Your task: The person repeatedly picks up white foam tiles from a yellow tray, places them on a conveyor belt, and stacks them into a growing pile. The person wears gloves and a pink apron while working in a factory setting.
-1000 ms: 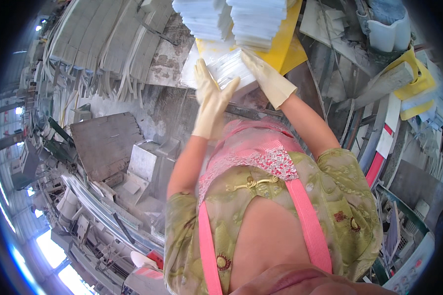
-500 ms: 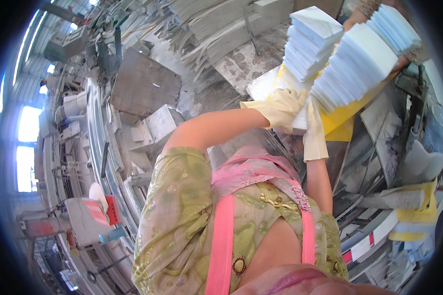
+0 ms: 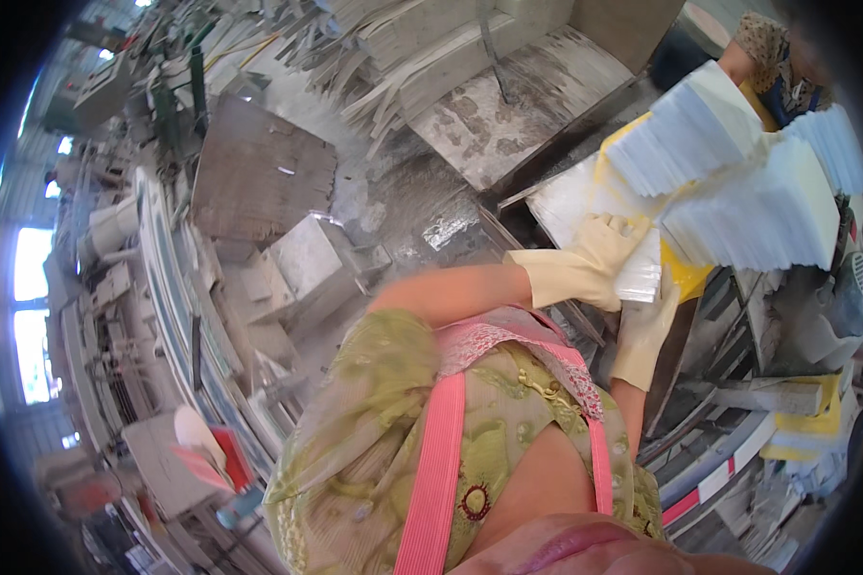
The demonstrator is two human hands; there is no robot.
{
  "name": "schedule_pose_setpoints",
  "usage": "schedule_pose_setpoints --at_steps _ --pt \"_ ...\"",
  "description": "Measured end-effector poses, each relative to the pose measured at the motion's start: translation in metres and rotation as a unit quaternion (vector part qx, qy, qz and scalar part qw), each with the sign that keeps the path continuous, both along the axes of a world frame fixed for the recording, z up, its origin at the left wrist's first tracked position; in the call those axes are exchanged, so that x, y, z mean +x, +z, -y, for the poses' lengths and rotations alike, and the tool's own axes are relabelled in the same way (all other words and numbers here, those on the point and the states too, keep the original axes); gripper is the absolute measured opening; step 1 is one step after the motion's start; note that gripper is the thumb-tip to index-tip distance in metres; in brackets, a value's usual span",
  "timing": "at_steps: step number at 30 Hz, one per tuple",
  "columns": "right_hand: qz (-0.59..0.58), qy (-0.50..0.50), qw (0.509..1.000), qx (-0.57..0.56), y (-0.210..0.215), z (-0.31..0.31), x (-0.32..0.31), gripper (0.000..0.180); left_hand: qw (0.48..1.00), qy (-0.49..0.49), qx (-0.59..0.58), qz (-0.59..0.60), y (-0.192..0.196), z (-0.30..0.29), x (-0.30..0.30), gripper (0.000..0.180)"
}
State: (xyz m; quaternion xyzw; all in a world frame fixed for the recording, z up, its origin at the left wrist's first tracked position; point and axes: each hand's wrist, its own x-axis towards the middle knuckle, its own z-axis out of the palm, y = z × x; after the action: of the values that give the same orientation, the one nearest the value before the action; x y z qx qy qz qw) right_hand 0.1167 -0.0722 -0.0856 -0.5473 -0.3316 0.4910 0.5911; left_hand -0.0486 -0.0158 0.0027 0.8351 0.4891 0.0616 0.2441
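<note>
Tall white stacks [image 3: 753, 216] loom over the yellow sheet [image 3: 688, 278], and just beside them the gloved left hand [image 3: 594, 259] and right hand [image 3: 650, 321] grasp a small white bundle [image 3: 640, 278] between them, seemingly to keep its layers together.

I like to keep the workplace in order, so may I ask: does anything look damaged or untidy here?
Yes. The brown board on the left has a ragged right edge, as if worn or broken. To its upper right, the pale strips jut out unevenly. The white slabs at the left hand show no clear damage.
</note>
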Motion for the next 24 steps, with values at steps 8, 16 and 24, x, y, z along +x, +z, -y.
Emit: schedule_pose_setpoints --at_steps 8,16,24 --pt "-0.146 -0.068 0.983 -0.088 0.037 -0.024 -0.159 0.065 0.998 -0.032 -0.036 0.039 0.001 -0.042 -0.158 0.128" --pt "-0.265 0.057 0.961 -0.059 -0.012 -0.132 -0.276 0.065 0.997 0.069 0.025 0.006 -0.019 -0.115 -0.289 0.127" --pt "-0.342 0.178 0.904 -0.187 -0.03 -0.247 -0.401 0.058 0.974 0.209 0.036 -0.076 -0.016 -0.175 -0.401 0.128"
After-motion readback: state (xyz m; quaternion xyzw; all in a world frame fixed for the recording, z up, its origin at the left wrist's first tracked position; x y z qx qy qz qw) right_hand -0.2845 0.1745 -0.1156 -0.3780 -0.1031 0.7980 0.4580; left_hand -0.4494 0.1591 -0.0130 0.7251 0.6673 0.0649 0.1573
